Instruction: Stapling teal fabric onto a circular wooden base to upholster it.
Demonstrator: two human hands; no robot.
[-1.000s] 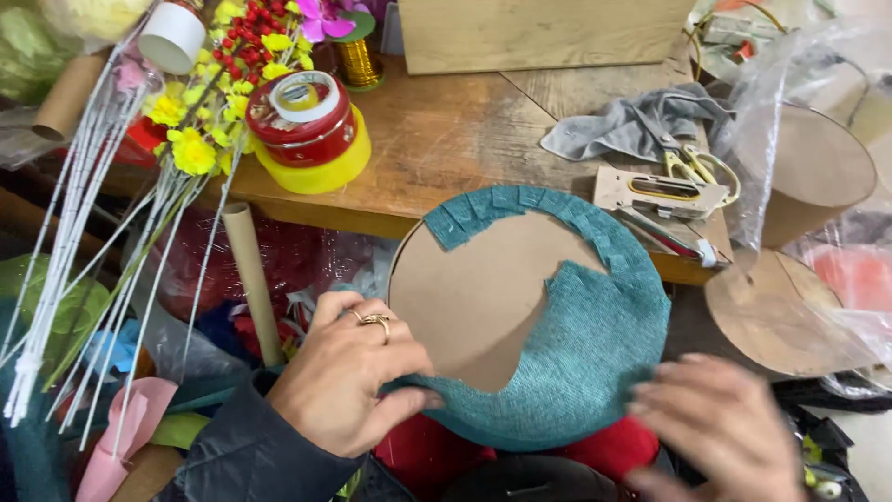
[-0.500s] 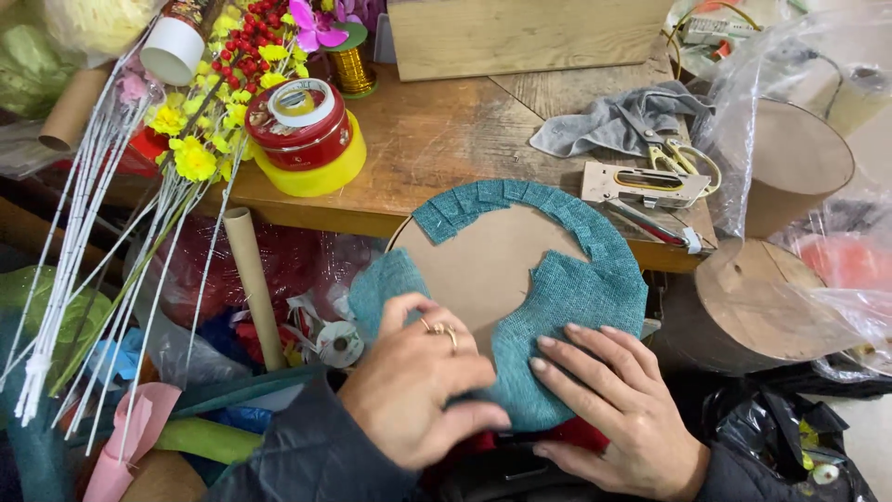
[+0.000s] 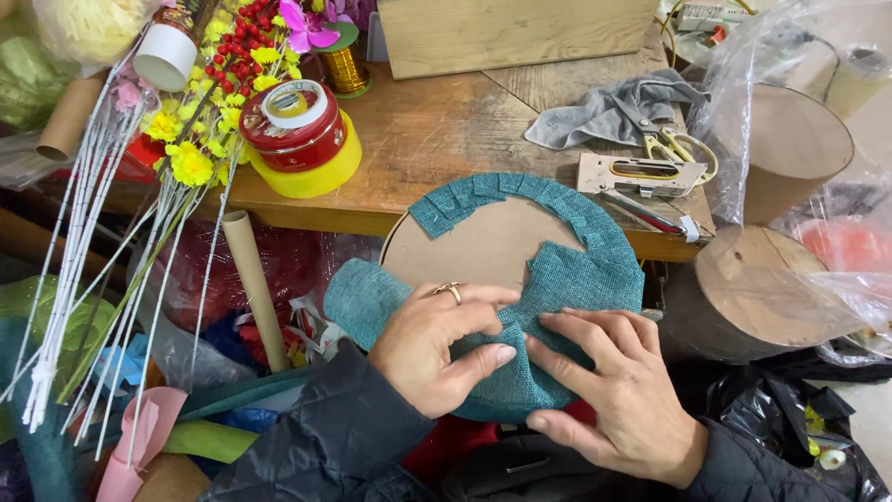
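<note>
A round cardboard disc [image 3: 483, 246] rests against the front edge of the wooden table [image 3: 446, 130], wrapped at its rim in teal burlap fabric [image 3: 581, 274] whose cut tabs fold over the upper and right edge. My left hand [image 3: 441, 349], with a ring on one finger, presses the fabric down on the disc's lower part. Beside it, my right hand [image 3: 618, 390] lies flat on the fabric, fingers pointing left and touching the left thumb. Both hands pinch a fold of the burlap between them.
On the table lie a staple gun [image 3: 636, 174], yellow-handled scissors [image 3: 678, 149], a grey cloth [image 3: 618, 112] and stacked red and yellow tape rolls [image 3: 297, 135]. Artificial flowers with white stems [image 3: 139, 214] lean at left. Cardboard cylinders [image 3: 757, 288] in plastic stand at right.
The teal fabric has been pulled further over the disc's lower right. Both hands have come together at the bottom edge, now pressing one fold.
</note>
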